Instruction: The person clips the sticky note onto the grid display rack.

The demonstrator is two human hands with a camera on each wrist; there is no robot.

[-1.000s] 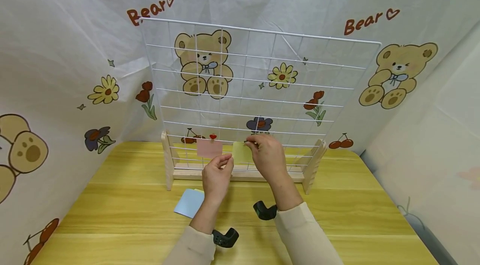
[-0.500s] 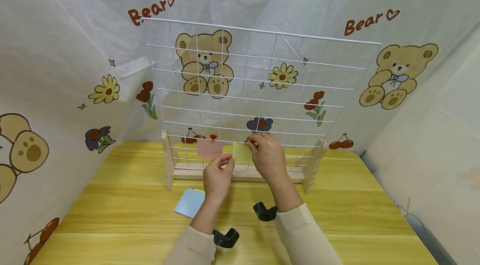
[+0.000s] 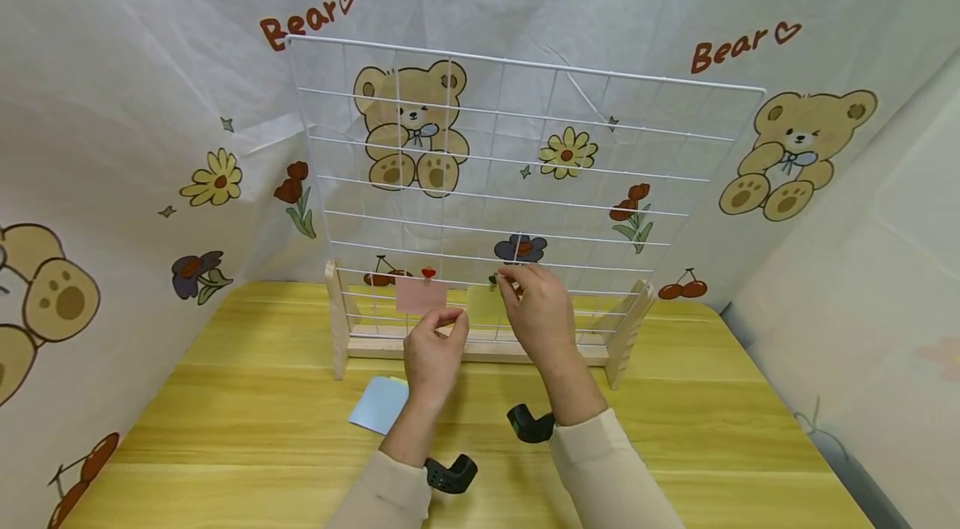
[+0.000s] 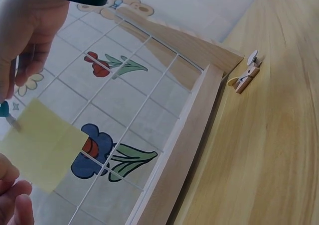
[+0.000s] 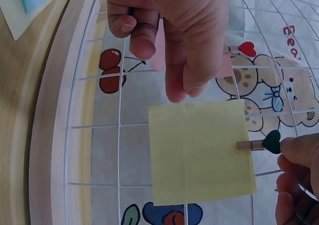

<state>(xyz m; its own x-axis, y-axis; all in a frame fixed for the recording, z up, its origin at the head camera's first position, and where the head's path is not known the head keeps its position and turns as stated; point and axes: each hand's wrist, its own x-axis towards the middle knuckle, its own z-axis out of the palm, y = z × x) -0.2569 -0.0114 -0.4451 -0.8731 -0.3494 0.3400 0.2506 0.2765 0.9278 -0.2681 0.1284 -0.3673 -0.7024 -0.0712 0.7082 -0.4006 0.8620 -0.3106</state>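
A yellow sticky note lies against the white wire grid. A small wooden clothespin with a green heart bites its top edge. My left hand pinches the note's left edge between thumb and fingertips. At the clothespin, my right hand has its thumb tip beside the green heart, and its fingers are loosened rather than squeezing. Left of the yellow note hangs a pink sticky note, held by a clothespin with a red heart.
Wooden feet support the grid on the wooden table. A blue sticky note with yellow paper under it lies at front left. More heart clothespins lie on the table near a foot. A bear-print cloth hangs behind.
My right hand's fingertips have shifted slightly up and right off the clothespin, so its heart now shows. My left hand has stayed at the note's edge.
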